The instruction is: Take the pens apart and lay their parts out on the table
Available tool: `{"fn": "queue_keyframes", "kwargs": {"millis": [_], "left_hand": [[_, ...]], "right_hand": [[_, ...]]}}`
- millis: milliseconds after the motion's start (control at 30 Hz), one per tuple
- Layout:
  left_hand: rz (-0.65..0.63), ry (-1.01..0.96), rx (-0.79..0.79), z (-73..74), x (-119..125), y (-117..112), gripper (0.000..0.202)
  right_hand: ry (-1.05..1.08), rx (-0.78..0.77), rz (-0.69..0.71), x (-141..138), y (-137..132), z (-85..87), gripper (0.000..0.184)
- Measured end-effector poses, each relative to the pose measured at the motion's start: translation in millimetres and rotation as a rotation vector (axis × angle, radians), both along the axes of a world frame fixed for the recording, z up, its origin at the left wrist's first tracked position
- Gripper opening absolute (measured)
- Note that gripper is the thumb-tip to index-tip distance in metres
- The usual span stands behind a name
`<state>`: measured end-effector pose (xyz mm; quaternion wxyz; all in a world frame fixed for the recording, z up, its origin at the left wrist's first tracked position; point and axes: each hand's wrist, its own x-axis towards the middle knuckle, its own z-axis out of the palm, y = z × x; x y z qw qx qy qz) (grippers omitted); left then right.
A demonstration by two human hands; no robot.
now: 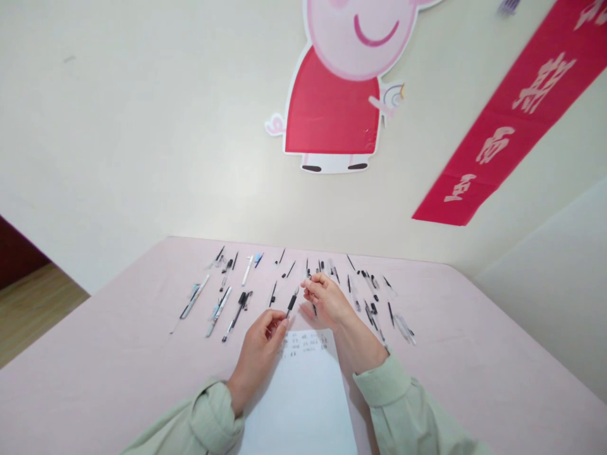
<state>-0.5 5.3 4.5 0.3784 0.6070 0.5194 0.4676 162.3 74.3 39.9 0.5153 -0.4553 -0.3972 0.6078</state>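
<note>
My left hand (262, 341) is closed around the lower end of a gel pen (292, 302) with a black grip, its clear tip tilted up and to the right. Close by on the right, my right hand (327, 298) is pinched just beyond that tip. A small dark bit shows at its fingertips, too small to name. Below both hands lies a white sheet of paper (298, 404) with several lines of handwriting near its top. Pen parts lie around the hands, among them a dark refill (273, 294) left of the held pen.
A pink-covered table (118, 354) carries several pens and loose pen parts. White pens (219, 311) and a black-capped pen (237, 316) lie left; black refills and clear barrels (404, 328) lie right. Behind stands a wall with a pig cutout (332, 107) and a red banner (493, 145).
</note>
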Motion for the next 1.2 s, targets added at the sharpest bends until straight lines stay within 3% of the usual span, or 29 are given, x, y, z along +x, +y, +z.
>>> {"fn": "queue_keyframes", "kwargs": {"millis": [533,1200], "left_hand": [[-0.052,0.026,-0.012,-2.1,0.6,1.2,0.022],[-0.052,0.013,-0.014,-5.0,0.8,2.0,0.022]], "right_hand": [[0.244,-0.019,-0.041,-6.2,-3.5,1.7,0.036],[0.034,0.034,0.018,-5.0,-6.3,2.2,0.031]]}}
